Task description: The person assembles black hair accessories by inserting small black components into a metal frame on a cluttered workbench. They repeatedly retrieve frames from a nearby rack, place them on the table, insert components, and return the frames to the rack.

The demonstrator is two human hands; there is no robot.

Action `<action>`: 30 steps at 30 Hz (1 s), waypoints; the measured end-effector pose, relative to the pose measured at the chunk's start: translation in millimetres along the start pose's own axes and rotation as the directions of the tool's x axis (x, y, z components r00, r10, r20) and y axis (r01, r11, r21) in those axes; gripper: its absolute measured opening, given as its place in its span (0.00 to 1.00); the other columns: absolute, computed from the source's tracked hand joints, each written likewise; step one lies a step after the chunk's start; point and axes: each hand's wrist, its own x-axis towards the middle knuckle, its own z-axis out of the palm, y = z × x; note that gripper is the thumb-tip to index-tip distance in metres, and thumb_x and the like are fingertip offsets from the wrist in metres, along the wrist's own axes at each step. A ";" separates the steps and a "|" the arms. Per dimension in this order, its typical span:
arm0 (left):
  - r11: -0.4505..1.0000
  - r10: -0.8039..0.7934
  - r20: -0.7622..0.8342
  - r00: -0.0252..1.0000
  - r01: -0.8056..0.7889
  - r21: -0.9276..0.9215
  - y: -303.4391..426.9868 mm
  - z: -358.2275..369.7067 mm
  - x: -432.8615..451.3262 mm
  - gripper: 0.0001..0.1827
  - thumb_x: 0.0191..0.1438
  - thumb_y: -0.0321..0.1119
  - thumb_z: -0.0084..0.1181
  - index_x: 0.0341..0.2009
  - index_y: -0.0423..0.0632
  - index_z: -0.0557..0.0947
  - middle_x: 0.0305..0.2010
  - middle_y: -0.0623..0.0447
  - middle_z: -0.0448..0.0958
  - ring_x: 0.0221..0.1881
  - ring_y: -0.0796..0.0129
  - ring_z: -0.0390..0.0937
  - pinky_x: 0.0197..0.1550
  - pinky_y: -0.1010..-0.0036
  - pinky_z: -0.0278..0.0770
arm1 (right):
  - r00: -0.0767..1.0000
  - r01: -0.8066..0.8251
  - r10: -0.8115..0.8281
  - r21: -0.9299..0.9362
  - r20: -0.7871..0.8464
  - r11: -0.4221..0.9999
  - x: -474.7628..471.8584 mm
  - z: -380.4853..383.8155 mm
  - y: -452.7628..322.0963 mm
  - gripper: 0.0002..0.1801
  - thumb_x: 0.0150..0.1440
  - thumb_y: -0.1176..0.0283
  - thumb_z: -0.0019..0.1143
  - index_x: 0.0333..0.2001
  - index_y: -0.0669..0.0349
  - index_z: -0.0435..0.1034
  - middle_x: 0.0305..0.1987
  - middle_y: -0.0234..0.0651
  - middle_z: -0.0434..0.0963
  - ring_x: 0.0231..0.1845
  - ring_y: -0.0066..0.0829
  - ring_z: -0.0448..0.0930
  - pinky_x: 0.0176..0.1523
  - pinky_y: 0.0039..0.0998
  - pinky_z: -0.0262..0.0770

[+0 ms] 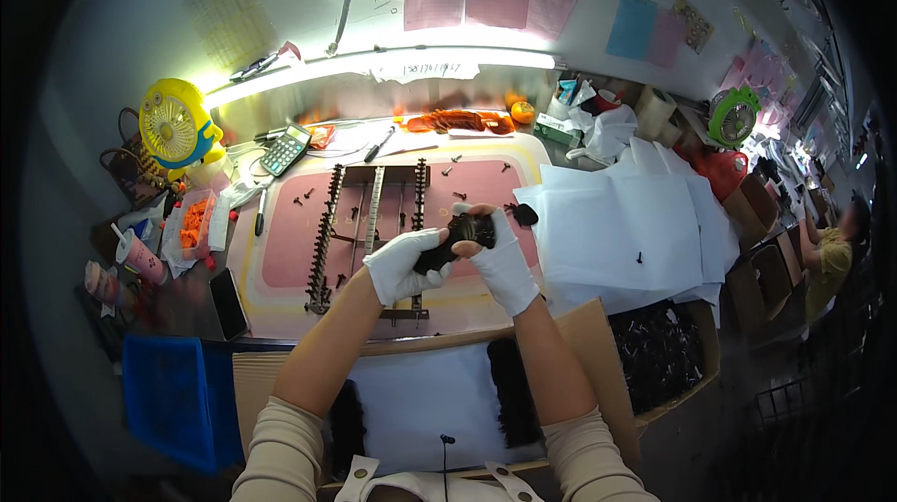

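Observation:
My left hand [408, 265], in a white glove, grips the lower left end of a dark bundle of small parts [462, 236]. My right hand [499, 257], in a white glove with bare fingertips showing, holds the bundle's upper right end. What the parts are, I cannot tell. Beneath and left of the hands, a metal frame [359, 175] with toothed side rails lies on a pink mat [294, 222]. Small dark screw-like pieces [459, 195] are scattered around it. A black oval piece [525, 215] lies just right of my right hand.
White sheets [617, 222] are stacked at right, above a box of dark parts [659, 355]. An open cardboard box [596, 362] stands before me, a blue bin [168, 397] left. A calculator [286, 150], phone [228, 304] and marker [260, 213] lie leftward. A person [834, 257] sits far right.

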 end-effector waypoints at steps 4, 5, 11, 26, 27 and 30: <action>0.946 0.018 0.098 0.995 0.015 -0.324 -39.1 41.1 -2.3 0.21 0.65 0.52 0.48 0.48 0.47 0.72 0.37 0.56 0.72 0.21 0.83 0.66 0.20 0.87 0.71 | 0.991 0.003 -0.065 -0.472 -0.115 0.882 -34.5 2.7 2.3 0.35 0.41 0.65 0.79 0.49 0.59 0.65 0.47 0.36 0.75 0.46 0.29 0.76 0.51 0.32 0.76; 0.977 0.054 0.186 0.981 -0.013 -0.213 -43.7 47.6 0.0 0.21 0.65 0.53 0.47 0.48 0.47 0.72 0.37 0.56 0.72 0.22 0.82 0.66 0.21 0.88 0.70 | 0.989 0.047 -0.106 -0.447 -0.107 0.893 -41.0 -3.3 4.8 0.36 0.40 0.65 0.79 0.50 0.59 0.65 0.47 0.37 0.75 0.46 0.30 0.77 0.51 0.32 0.76; 0.962 -0.172 0.083 0.982 0.150 0.228 -66.1 86.9 35.2 0.22 0.67 0.53 0.44 0.51 0.48 0.72 0.40 0.55 0.72 0.25 0.74 0.70 0.26 0.77 0.76 | 0.907 0.289 -0.378 -0.377 -0.187 0.880 -71.2 -60.4 21.9 0.40 0.43 0.66 0.78 0.57 0.59 0.62 0.49 0.39 0.75 0.48 0.29 0.76 0.52 0.31 0.75; -0.127 0.681 -0.134 0.720 0.296 0.947 -37.3 64.8 238.8 0.16 0.56 0.43 0.59 0.46 0.49 0.82 0.45 0.45 0.79 0.48 0.55 0.78 0.50 0.63 0.73 | 0.861 -0.166 -0.236 -0.687 -0.451 0.707 -18.6 -184.2 33.8 0.33 0.45 0.72 0.75 0.53 0.61 0.65 0.45 0.38 0.74 0.45 0.34 0.77 0.50 0.32 0.76; -0.038 0.646 -0.148 0.749 0.224 0.974 -37.9 65.9 234.6 0.14 0.57 0.40 0.59 0.44 0.47 0.82 0.41 0.46 0.79 0.45 0.57 0.78 0.48 0.65 0.73 | 0.883 -0.154 -0.278 -0.794 -0.377 0.588 -11.3 -182.3 35.5 0.36 0.41 0.71 0.76 0.53 0.64 0.65 0.48 0.43 0.74 0.48 0.40 0.77 0.54 0.35 0.74; 0.356 0.560 -0.169 0.811 -0.052 0.933 -40.6 72.5 207.9 0.07 0.58 0.30 0.55 0.36 0.39 0.77 0.29 0.50 0.77 0.33 0.68 0.75 0.37 0.73 0.74 | 0.944 -0.139 -0.191 -0.849 -0.269 0.510 1.3 -175.0 33.8 0.36 0.41 0.71 0.76 0.53 0.65 0.66 0.50 0.48 0.74 0.49 0.45 0.77 0.54 0.37 0.74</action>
